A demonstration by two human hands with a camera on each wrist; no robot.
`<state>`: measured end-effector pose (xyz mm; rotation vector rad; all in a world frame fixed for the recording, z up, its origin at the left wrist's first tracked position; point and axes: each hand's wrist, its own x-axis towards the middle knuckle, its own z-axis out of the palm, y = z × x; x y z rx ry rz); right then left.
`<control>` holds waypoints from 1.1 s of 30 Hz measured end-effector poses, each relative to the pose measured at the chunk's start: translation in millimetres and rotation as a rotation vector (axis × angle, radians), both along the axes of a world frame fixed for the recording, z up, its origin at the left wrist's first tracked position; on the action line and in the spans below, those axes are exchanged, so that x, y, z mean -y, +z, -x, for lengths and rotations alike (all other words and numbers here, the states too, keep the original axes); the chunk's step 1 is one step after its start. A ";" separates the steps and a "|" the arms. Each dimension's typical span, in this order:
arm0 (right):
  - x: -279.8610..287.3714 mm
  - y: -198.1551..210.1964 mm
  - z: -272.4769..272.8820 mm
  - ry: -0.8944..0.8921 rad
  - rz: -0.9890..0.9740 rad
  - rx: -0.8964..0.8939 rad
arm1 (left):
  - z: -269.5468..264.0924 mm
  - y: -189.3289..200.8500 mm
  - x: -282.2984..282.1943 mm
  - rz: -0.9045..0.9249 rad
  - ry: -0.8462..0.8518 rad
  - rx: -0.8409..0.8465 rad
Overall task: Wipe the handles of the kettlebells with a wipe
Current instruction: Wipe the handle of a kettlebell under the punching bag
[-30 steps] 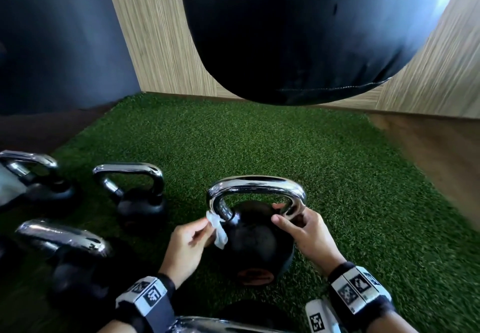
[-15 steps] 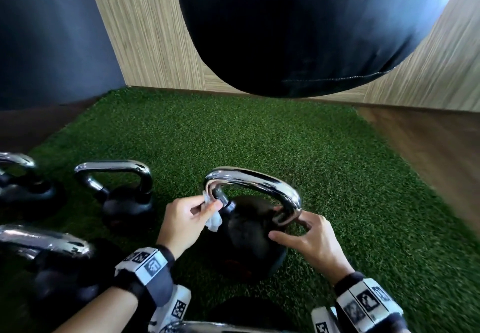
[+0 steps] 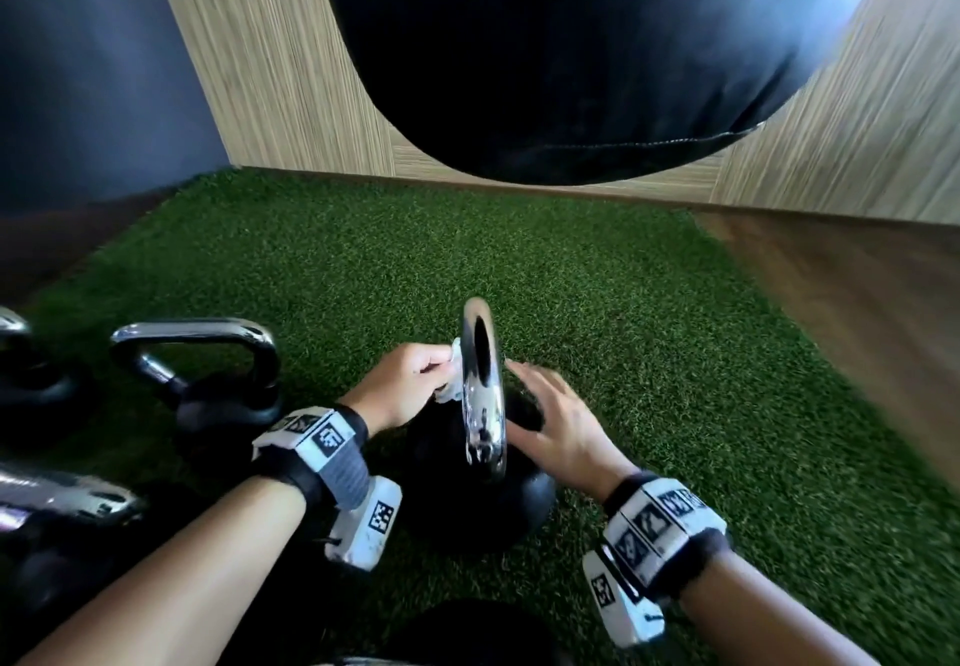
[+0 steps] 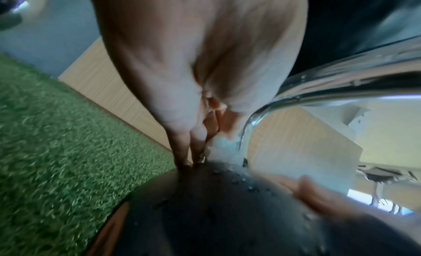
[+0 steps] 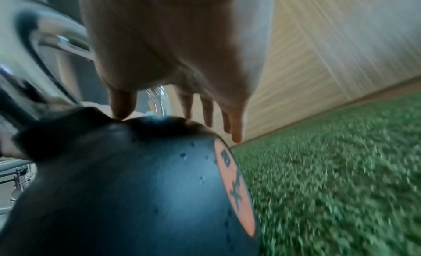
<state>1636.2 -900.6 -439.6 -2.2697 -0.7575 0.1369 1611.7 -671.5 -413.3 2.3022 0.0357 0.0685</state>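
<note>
Left hand [image 3: 410, 387] pinching a white wipe [image 3: 451, 379] against the shiny chrome handle [image 3: 483, 385] of a black kettlebell [image 3: 467, 504]. Right hand [image 3: 558, 426] spread flat, fingers straight, touching the ball's top. Orange round label [image 5: 237, 188] on its side, writing too blurry to read. Sitting on green turf [image 3: 649, 353], beside another chrome-handled kettlebell [image 3: 218, 395] on the left.

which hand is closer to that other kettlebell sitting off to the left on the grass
Left. The left hand, pinching the wipe against the handle, is nearer that kettlebell; the right hand is beyond the handle.
</note>
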 end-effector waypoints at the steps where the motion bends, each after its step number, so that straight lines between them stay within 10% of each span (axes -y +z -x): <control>1: -5.2 -2.5 -1.2 0.036 0.017 -0.102 | 1.9 0.6 1.1 -0.046 0.007 0.013; 11: -13.1 -29.2 2.9 -0.038 -0.182 -0.162 | 1.0 41.0 23.3 0.060 0.244 0.125; 33: -14.1 -32.2 3.1 -0.054 -0.237 -0.149 | 54.7 85.3 24.8 0.624 0.136 -0.016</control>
